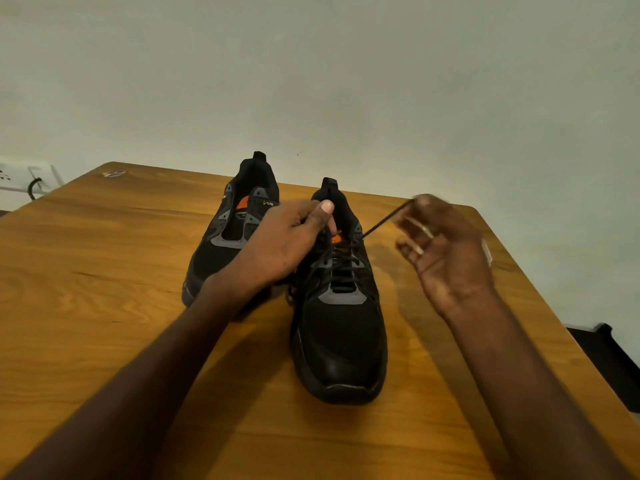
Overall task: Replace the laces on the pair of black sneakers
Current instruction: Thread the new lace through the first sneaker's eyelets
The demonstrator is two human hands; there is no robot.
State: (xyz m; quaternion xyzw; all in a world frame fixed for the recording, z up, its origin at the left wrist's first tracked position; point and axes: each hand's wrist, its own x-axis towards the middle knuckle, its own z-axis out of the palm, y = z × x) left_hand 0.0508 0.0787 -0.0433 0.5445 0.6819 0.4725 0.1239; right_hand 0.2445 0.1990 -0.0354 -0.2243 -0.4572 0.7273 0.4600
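Observation:
Two black sneakers stand on a wooden table (104,271), toes toward me. The right sneaker (341,334) carries a black lace (381,220) through its eyelets. The left sneaker (228,237) behind it shows bare eyelets and an orange inner patch. My left hand (287,244) grips the collar and tongue of the right sneaker, thumb up. My right hand (446,251), blurred, pinches the free end of the lace, which runs taut from the top right eyelet up to the fingertips.
A white wall rises behind the table. A white socket plate with a dark cable (31,180) sits at the far left. A dark object (609,362) shows beyond the table's right edge. A small mark (113,173) lies near the table's back left corner.

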